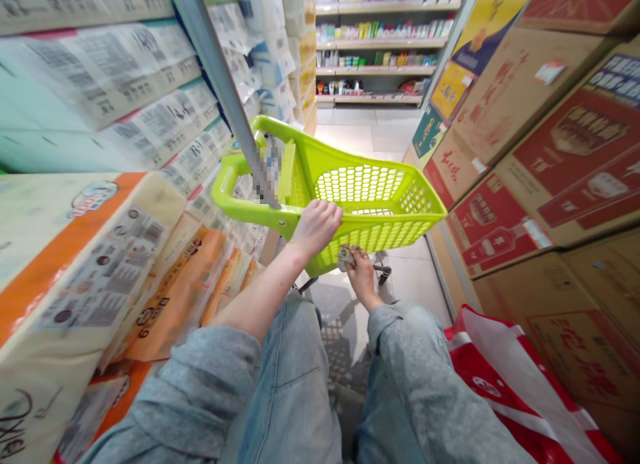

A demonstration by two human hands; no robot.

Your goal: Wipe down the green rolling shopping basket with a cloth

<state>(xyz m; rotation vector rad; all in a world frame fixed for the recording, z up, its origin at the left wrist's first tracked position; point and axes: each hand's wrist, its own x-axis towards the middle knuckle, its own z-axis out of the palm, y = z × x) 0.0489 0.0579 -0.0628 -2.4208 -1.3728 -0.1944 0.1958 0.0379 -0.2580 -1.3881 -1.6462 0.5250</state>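
Note:
A bright green plastic shopping cart with perforated basket walls stands in the aisle before my knees. My left hand is closed over the cart's near rim, fingers curled over the top edge. Just below and to the right, my right hand pinches a crumpled, stained cloth against the outside of the basket wall. The cart's handle loop and child-seat flap are at its left end. Inside the basket the floor and far wall show through, with nothing lying there that I can make out.
A slanting metal pole rises at the cart's left end. Packs of paper tissue are stacked on the left. Printed cartons line the right, with a red and white bag beside my leg. Stocked shelves stand at the back.

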